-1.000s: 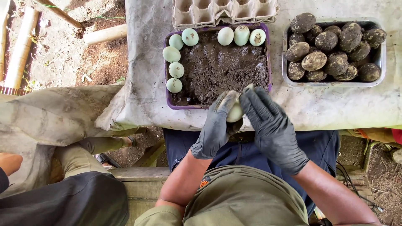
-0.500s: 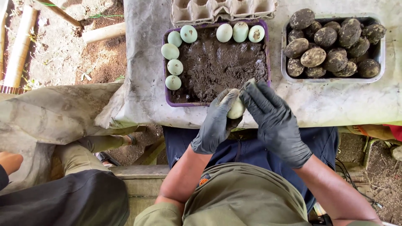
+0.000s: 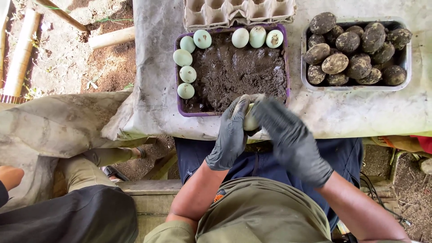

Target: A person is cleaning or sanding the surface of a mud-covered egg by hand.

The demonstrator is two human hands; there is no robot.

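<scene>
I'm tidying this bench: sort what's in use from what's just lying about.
In use:
left hand
right hand
egg held between both
purple tray of mud
pale eggs
coated eggs

Lying about:
carton
poles
cloth

Soft, even daylight fills the frame with no glare; only the black-gloved right hand [image 3: 292,139] at centre is motion-blurred, everything else sharp.
</scene>
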